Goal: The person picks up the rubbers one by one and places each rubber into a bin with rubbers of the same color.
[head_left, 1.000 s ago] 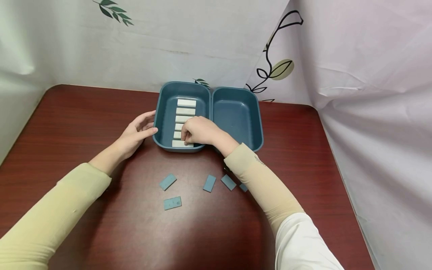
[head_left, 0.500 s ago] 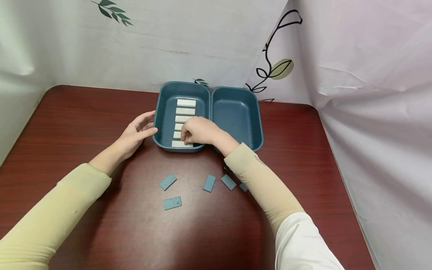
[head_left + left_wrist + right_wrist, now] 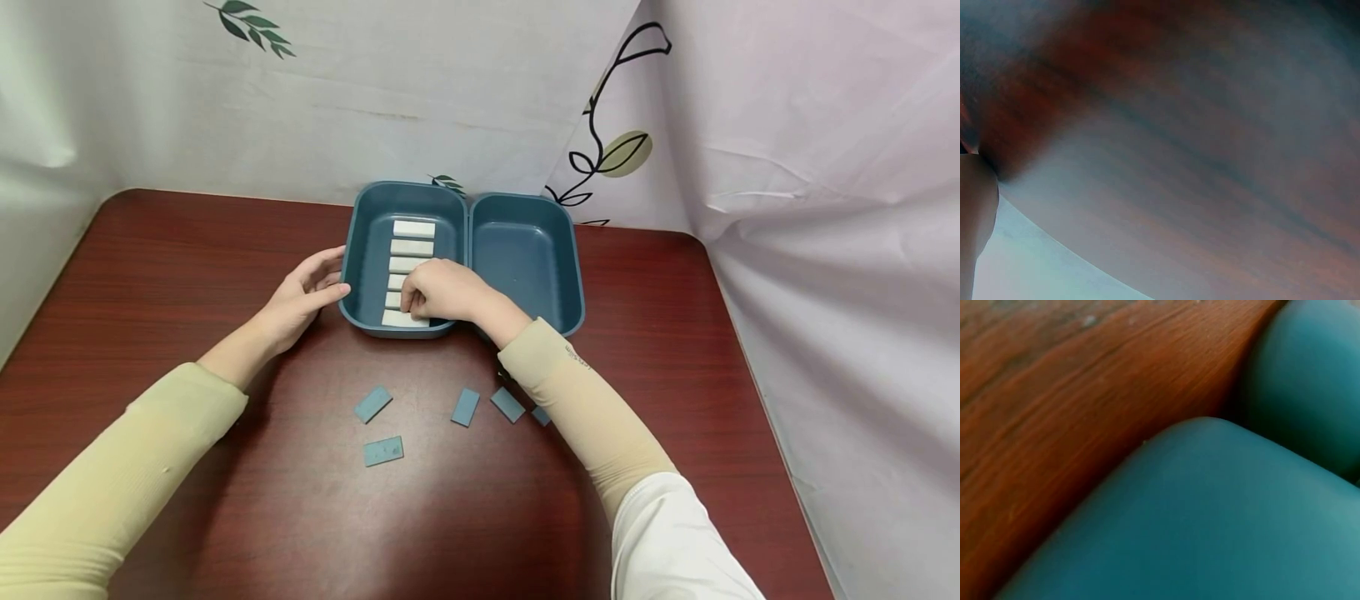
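In the head view, my left hand (image 3: 298, 302) rests against the outer left side of a blue box (image 3: 352, 275), thumb at its rim and fingers loosely extended. My right hand (image 3: 448, 292) reaches into this box, its fingers curled down on the nearest white tile (image 3: 394, 319), which they seem to pinch. Several white tiles (image 3: 412, 247) form a column behind it, partly covered by my right hand. The left wrist view is blurred and shows no held thing. In the right wrist view the blue box wall (image 3: 1210, 506) fills the lower part.
A second blue box (image 3: 525, 258) adjoins the first on the right. Several flat blue tiles (image 3: 383, 451) lie on the dark red table (image 3: 300, 517) in front, one partly under my right forearm. White curtains (image 3: 420, 100) hang behind the table and at its sides.
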Motion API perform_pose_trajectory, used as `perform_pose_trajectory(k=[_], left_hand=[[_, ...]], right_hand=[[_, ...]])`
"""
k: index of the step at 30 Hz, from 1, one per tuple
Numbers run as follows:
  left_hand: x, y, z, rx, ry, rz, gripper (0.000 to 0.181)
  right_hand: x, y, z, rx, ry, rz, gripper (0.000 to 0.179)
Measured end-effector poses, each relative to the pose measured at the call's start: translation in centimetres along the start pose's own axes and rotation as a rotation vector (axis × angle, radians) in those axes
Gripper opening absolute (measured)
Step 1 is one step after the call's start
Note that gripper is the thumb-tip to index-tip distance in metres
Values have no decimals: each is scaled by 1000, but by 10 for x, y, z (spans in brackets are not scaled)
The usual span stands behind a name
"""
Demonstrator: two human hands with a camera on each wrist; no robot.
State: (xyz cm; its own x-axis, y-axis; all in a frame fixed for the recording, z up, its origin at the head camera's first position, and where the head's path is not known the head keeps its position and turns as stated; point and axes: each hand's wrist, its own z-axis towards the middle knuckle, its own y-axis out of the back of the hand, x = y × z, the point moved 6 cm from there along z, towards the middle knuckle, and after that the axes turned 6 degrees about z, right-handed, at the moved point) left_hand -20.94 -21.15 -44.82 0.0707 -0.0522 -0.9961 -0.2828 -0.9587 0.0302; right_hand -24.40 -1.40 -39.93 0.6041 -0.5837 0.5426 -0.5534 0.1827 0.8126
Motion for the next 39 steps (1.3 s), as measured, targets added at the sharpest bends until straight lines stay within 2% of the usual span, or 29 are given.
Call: perform_pose_trajectory(k=[8,22,32,39], left_hand=[[0,0,0,4,-5,-3,61],[0,-1,0,6,-2,-5,61],[-1,0,-1,9,12,4,62],[-1,0,-1,7,12,-7,62]], right_hand=[[0,-1,0,7,2,22,19],[3,-3,0,22,20,-16,25],[2,0,-1,-44,54,22,31],[1,8,-7,-100,79,84,20]])
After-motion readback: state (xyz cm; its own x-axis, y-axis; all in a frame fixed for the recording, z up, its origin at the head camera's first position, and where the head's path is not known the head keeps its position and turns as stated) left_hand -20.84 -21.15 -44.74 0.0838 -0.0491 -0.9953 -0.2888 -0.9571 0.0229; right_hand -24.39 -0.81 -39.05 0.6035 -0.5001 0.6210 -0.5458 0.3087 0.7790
